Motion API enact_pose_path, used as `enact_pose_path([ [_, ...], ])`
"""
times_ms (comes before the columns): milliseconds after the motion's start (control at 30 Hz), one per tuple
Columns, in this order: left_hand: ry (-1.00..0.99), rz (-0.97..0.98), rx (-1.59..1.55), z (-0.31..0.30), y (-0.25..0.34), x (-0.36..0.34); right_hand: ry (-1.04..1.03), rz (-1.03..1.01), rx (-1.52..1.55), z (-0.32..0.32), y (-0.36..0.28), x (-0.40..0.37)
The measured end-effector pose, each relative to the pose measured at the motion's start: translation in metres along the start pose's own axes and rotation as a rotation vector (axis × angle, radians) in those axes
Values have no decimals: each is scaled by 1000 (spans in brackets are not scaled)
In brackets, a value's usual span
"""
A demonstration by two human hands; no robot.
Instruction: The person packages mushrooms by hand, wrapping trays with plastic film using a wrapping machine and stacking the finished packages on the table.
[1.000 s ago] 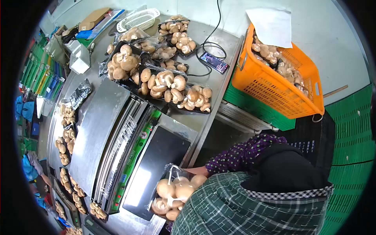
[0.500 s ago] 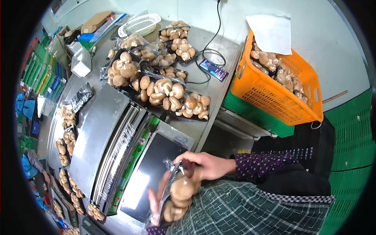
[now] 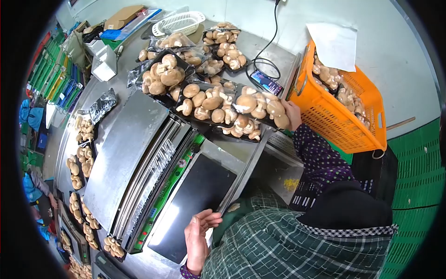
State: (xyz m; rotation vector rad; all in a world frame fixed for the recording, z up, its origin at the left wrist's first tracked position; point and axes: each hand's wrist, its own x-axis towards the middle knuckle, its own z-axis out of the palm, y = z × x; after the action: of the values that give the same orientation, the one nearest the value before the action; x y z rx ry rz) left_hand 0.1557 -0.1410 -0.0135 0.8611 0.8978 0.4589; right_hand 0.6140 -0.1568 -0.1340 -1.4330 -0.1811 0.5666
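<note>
My right hand (image 3: 292,115) grips the right end of a black tray of mushrooms (image 3: 260,106), which is above other mushroom trays beside the phone. Its thumb and the tray's edge show, while some fingers are hidden beneath. Low in the view, my left hand (image 3: 199,235) has its fingers apart and holds nothing, beside the dark plate (image 3: 195,204) of the wrapping machine. More trays of mushrooms (image 3: 204,103) lie close together just left of the held tray, some of them under clear film.
An orange crate (image 3: 332,109) with mushroom packs and a white sheet stands at the right. A phone (image 3: 266,83) with a black cable lies on the metal table. A white basket (image 3: 179,23) is at the back. Mushroom trays line the left side, where a co-worker's arm shows.
The mushroom pack has moved from low in front of me up to the tray group, with my right hand on it. My left hand has let go. The view has shifted slightly.
</note>
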Motion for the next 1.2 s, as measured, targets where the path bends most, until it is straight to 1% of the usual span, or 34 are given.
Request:
enact_pose_path([
  [33,65,22,-51,-3,2,-4,57,57,36,-2,4,2],
  [67,67,25,-47,-7,5,-7,112,114,77,-5,7,4],
  [100,121,26,-21,-11,7,-11,105,101,97,-29,32,21],
  [133,174,27,3,-16,8,-14,102,101,99,-35,34,18],
  [200,193,27,-36,-27,2,-15,250,100,175,-41,38,13],
  [233,193,25,-37,-30,-3,-15,282,17,-242,-47,40,14],
  [267,189,22,-36,-31,-5,-13,287,12,-245,-47,35,18],
  [333,161,-2,-39,-28,-3,-7,198,-138,-1205,-43,15,23],
  [367,140,-10,-29,-26,-1,-4,157,-126,-1412,-31,-9,14],
  [400,121,-14,-24,-24,1,0,170,-126,-1413,-15,-28,3],
  [467,112,-35,19,-17,8,7,140,-586,-1470,15,-47,-10],
  [500,106,-29,56,-15,10,10,143,-578,-1474,26,-43,-2],
  [567,103,-30,98,-8,17,13,-138,-816,-1025,40,-32,30],
  [600,87,-90,8,-2,23,12,-142,-809,-1021,39,-22,51],
  [633,73,-147,-82,3,28,13,-173,-592,-1230,38,-10,76],
  [667,83,-148,-78,5,29,15,-206,-365,-1425,38,-1,97],
  [700,74,-105,2,6,30,16,-299,-204,-1448,42,0,111],
  [733,66,-65,82,7,30,17,-311,-204,-1444,43,4,120],
  [800,88,-77,85,10,31,21,-335,-102,-1401,43,12,132],
  [833,103,-82,57,12,33,21,-293,-153,-1386,43,18,141],
  [900,126,-88,22,14,33,23,-302,-178,-1346,50,10,145],
  [933,107,-81,38,13,33,24,-300,-205,-1302,55,5,147],
  [1000,97,-68,48,13,31,24,-255,-254,-1305,57,19,167],
  [1067,163,18,76,11,24,22,-258,-219,-1349,63,17,176],
  [1100,194,31,57,6,21,21,-282,-260,-1381,59,22,190],
  [1133,129,55,155,-3,18,20,-253,-207,-1410,55,28,199],
  [1167,109,85,246,-17,14,16,-319,-413,-1455,32,40,231],
  [1200,121,127,272,-28,11,6,-366,-629,-1499,8,51,259],
])
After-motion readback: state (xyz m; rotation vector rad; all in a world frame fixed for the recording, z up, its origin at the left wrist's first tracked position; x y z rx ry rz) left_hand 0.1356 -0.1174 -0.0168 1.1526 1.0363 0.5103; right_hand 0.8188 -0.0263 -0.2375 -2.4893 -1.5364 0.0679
